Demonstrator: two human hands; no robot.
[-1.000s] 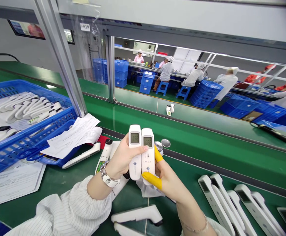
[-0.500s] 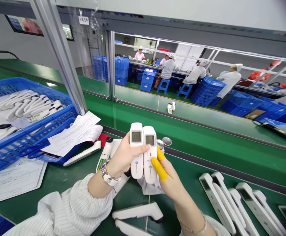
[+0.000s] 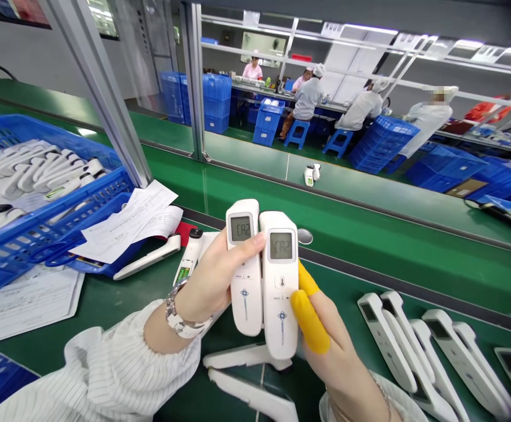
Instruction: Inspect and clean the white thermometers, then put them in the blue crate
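Two white handheld thermometers are held upright side by side, screens facing me. My left hand (image 3: 214, 275) is wrapped round the left thermometer (image 3: 245, 293), its thumb over the front below the screen. The right thermometer (image 3: 280, 269) is gripped from its right edge by my right hand (image 3: 321, 322), which wears yellow covers on its thumb and a finger. Both screens show dark characters. Below them on the green bench lie white thermometer shells (image 3: 251, 390). Beside my left wrist is another thermometer with its battery bay open (image 3: 188, 258).
A blue basket (image 3: 57, 234) of thermometers stands at the left, with papers (image 3: 126, 225) beside it. Several thermometers (image 3: 387, 340) lie at the right. An aluminium post (image 3: 99, 88) rises at the left. People in work clothes (image 3: 308, 97) sit across the room.
Both thermometers have come closer to the camera and now stand slightly apart at the top, the right one lower. The view has tilted down a little.
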